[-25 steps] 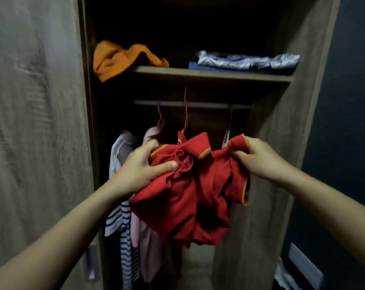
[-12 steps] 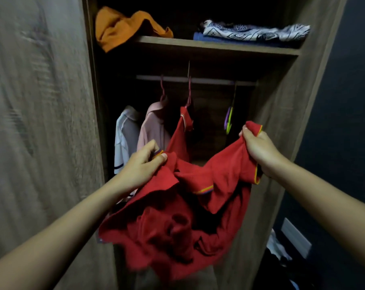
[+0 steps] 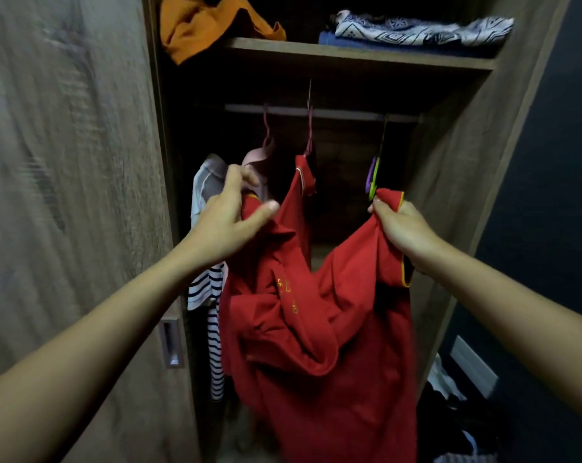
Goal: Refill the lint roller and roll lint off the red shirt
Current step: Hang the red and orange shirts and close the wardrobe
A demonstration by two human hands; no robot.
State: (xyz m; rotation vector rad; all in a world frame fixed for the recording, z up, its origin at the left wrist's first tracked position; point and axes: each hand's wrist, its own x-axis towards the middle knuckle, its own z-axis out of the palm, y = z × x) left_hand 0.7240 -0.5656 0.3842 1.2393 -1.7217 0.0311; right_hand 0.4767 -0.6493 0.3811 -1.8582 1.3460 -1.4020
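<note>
In front of the open wardrobe (image 3: pixel 456 168), left hand (image 3: pixel 228 222) pinches the red shirt (image 3: pixel 319 335), right hand (image 3: pixel 401 230) clutches a trimmed cuff; held apart, probably to spread it. One corner hangs off a hanger (image 3: pixel 309 135); no lint roller seen.

Two hands: left hand (image 3: pixel 229 222), right hand (image 3: pixel 403 228). One red shirt (image 3: pixel 316 329). One shelf (image 3: pixel 356 56) carries three cloth items: one orange garment (image 3: pixel 196 28) at the left, and at the right one patterned cloth (image 3: pixel 416 30) on one blue cloth (image 3: pixel 329 40). One rail (image 3: pixel 343 113) has two red hooks (image 3: pixel 266 128). At far left hang one pale garment (image 3: pixel 209 185) and one pink garment (image 3: pixel 256 158). One door handle (image 3: pixel 171 342).
</note>
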